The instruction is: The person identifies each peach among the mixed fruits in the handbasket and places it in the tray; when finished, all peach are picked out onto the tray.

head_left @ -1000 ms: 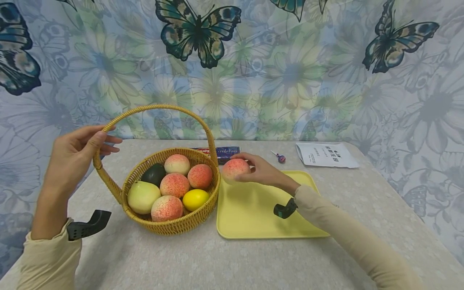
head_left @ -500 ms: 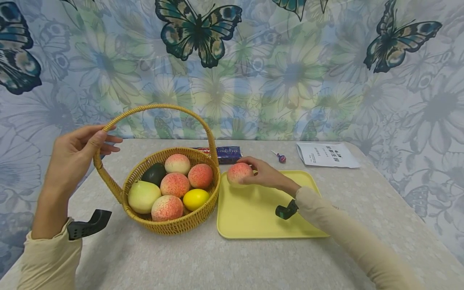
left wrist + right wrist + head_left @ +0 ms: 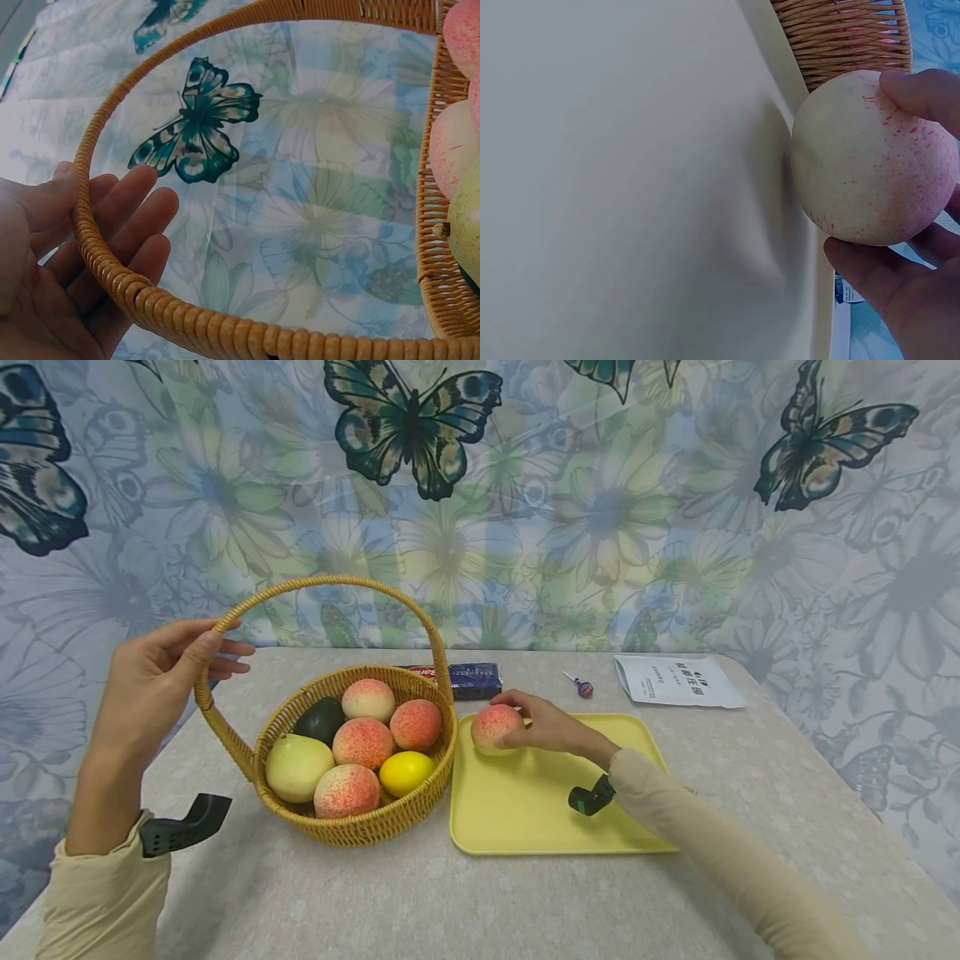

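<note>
Landmark: woven yellow wicker basket with tall hoop handle (image 3: 356, 760), standing on the speckled grey table (image 3: 420, 902).
Left hand (image 3: 153, 681): sitting left of the basket, resting against the hoop; the left wrist view is showing the fingers (image 3: 135, 217) nearly straight and spread behind the wicker, thumb lying along it, not clenching.
Basket contents: four pink-speckled peaches (image 3: 363, 742), one pale green pear (image 3: 297, 766), one yellow lemon (image 3: 405, 772), one dark green avocado (image 3: 321, 719), all piling loosely below the rim.
Tray: flat pale yellow plastic tray (image 3: 540, 810), lying just right of the basket, touching or nearly touching it.
Right hand (image 3: 543, 720): curling thumb and fingers round one round pink-speckled peach (image 3: 495, 727) at the tray corner nearest the basket.
Peach position: the right wrist view is showing it low over the tray floor, beside the tray lip and basket wall; contact with the tray cannot be told.
Risk 1: the round peach is likely to roll over the shallow lip if the fingers are opening before it is settling.
Risk 2: the loosely steadied hoop is leaving the basket free to shift if bumped.
Behind basket: dark blue foil packet (image 3: 475, 679), small lollipop (image 3: 581, 687), white printed paper sheet (image 3: 678, 681), butterfly-print curtain (image 3: 525, 502).
</note>
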`<state>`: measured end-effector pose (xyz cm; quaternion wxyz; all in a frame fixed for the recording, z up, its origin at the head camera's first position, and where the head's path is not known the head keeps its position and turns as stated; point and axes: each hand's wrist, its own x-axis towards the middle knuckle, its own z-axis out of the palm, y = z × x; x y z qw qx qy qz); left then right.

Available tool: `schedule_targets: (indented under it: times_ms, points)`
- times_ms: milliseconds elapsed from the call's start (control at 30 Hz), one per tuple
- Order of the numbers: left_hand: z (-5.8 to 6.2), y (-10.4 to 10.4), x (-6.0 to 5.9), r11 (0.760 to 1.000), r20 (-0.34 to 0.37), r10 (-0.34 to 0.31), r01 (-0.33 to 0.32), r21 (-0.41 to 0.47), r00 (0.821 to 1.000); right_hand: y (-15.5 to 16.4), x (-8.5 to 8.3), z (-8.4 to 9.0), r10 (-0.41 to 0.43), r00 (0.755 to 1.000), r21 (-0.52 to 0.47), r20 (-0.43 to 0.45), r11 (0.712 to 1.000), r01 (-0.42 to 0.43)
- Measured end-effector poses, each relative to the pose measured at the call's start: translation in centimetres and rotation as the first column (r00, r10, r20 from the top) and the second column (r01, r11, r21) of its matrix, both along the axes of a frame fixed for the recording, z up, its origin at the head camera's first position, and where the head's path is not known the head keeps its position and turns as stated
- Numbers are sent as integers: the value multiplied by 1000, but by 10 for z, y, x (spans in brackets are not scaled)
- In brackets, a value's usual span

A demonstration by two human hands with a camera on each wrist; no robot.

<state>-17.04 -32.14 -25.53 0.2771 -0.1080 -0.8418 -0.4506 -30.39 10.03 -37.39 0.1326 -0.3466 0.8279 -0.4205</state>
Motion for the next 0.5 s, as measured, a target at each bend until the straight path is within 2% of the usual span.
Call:
schedule_targets:
  times_ms: [100, 500]
  points:
    - [1, 0, 0, 1000, 4, -4, 4, 0, 1000, 0, 3, 3, -4, 1000, -3, 1, 1000, 4]
    - [-1, -1, -1, 1000, 11, 16, -16, -3, 1000, 2, -1, -7, 2, 1000, 13, 7, 1000, -2]
